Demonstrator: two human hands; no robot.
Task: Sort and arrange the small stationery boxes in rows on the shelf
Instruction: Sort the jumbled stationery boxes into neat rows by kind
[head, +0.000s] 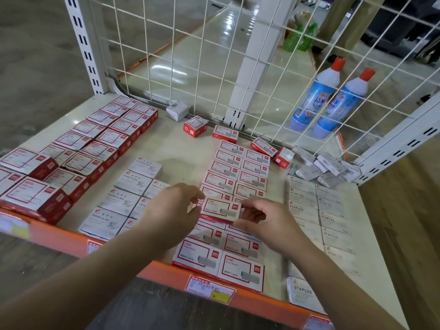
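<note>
While both hands pinch the red box (220, 209) by its short ends, left hand (171, 206) and right hand (264, 220), it lies sideways over its row (234, 172).

The scene is evenly and fairly brightly lit from overhead, with soft, diffuse light and no hard shadows; only faint, short shadows sit under the left hand (175, 206) and right hand (263, 222) on the shelf (181, 148). Strong white glare patches streak the polished floor (190, 58) behind the wire mesh (214, 55), and mild sheen washes out print on some glossy boxes. Wide-angle distortion bends the shelf upright (84, 44) and the orange front edge (71, 239), stretching the forearms at the bottom corners. The left edge and near price labels (209, 289) are smeared and soft, and distant background clutter is indistinct.
</note>
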